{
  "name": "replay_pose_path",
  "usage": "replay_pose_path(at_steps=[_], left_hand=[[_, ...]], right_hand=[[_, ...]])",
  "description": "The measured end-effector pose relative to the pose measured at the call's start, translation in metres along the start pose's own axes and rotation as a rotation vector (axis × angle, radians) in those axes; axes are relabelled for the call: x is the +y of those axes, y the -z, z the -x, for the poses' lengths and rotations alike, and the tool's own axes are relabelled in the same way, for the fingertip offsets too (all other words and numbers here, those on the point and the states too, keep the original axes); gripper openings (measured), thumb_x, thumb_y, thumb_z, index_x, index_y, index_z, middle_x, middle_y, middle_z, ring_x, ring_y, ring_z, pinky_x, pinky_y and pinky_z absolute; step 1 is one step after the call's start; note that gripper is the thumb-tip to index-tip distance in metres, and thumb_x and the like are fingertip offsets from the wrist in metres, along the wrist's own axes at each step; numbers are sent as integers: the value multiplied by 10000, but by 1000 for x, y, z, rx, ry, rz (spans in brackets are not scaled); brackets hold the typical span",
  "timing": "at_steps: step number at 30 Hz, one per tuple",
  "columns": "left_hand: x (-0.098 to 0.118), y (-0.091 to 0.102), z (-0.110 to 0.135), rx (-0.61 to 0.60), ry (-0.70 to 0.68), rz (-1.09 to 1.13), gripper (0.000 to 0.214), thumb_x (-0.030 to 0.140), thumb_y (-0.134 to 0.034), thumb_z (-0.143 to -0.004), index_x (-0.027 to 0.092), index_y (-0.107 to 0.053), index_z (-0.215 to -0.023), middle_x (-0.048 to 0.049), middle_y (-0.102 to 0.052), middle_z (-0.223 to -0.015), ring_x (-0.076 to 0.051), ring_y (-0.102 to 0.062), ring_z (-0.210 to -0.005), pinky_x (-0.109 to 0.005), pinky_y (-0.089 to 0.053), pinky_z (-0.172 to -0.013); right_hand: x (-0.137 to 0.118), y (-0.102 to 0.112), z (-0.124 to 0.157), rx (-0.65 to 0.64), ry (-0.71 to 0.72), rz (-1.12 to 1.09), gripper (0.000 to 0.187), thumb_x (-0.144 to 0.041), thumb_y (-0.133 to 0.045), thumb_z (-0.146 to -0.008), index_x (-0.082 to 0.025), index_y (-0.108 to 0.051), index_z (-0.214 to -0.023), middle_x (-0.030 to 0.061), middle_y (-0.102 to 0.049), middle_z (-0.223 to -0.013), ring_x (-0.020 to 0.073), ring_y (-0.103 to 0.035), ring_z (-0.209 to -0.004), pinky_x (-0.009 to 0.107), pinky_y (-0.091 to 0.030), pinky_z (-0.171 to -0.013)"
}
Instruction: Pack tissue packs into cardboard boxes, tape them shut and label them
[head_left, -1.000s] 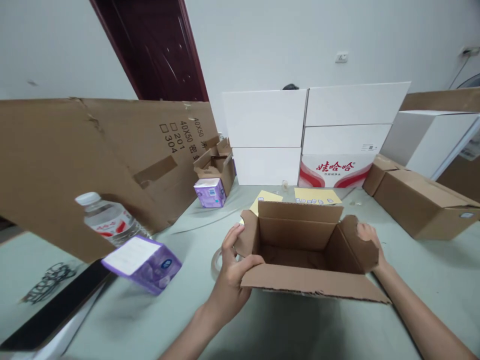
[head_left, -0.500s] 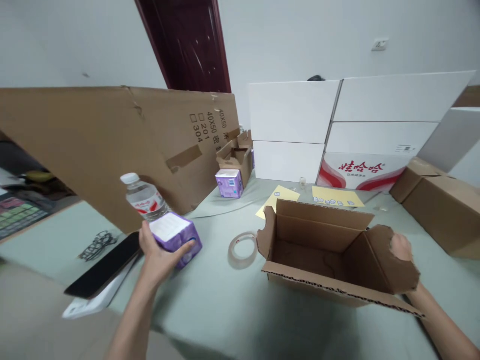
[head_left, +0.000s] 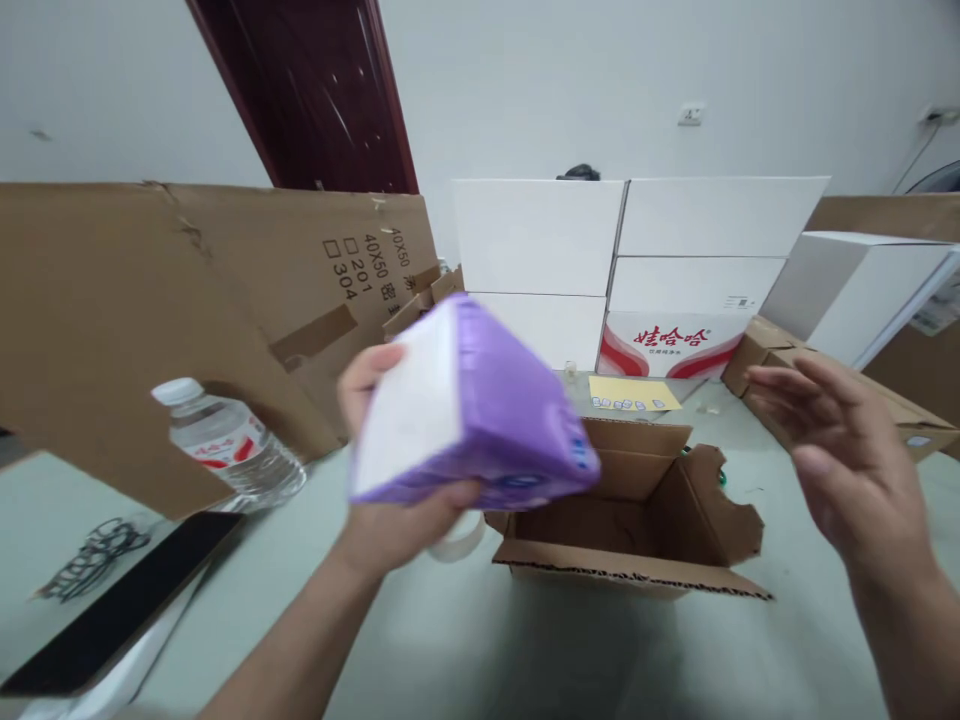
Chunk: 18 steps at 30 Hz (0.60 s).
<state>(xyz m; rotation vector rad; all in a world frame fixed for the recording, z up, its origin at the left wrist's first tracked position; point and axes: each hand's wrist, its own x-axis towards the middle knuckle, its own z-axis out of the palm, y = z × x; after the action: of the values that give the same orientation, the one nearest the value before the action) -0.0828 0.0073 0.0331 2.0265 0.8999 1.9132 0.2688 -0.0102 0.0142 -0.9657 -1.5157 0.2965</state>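
Observation:
My left hand (head_left: 409,510) grips a purple and white pack of tissues (head_left: 510,400), lifted off the table and slightly blurred. The pack overlaps the left part of an open cardboard box (head_left: 637,570), whose flaps stand spread and whose visible inside is bare cardboard. To the right of that box, my right hand (head_left: 855,470) is raised with its fingers apart, touching nothing. A roll of clear tape (head_left: 459,540) lies beside the box, partly hidden behind my left hand and the pack.
A water bottle (head_left: 232,445) leans at the left, near a dark flat phone-like slab (head_left: 120,610) and a tangle of black wire (head_left: 101,555). Large cardboard (head_left: 225,290) and white panels (head_left: 540,235) border the table. A yellow sheet (head_left: 634,393) lies behind the box.
My left hand has lifted the pack of tissues from the table and carried it right, towards the box. My right hand has let go of the box flap and risen. The view has shifted right.

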Motion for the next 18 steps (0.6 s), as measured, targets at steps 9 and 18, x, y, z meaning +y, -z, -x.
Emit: replay_pose_path(at_steps=[9, 18], left_hand=[[22, -46, 0, -367, -2, 304, 899, 713, -613, -816, 341, -215, -1531, -76, -244, -1609, -352, -251, -1493, -548, -272, -1226], [-26, 11, 100, -400, -28, -47, 644, 602, -525, -920, 271, -422, -1462, -147, -227, -1595, -369, -251, -1489, -550, -352, -1164]], right_hand=[[-76, -26, -22, -527, 128, 295, 1082, -394, -810, -686, -443, -165, -1553, 36, -426, -1514, 337, -558, -1268, 474, -527, -1008], [-46, -41, 9, -925, -61, 690, 945, -378, -739, -739, -268, -299, -1568, 193, -449, -1471, 383, -570, -1224, 525, -571, -901]])
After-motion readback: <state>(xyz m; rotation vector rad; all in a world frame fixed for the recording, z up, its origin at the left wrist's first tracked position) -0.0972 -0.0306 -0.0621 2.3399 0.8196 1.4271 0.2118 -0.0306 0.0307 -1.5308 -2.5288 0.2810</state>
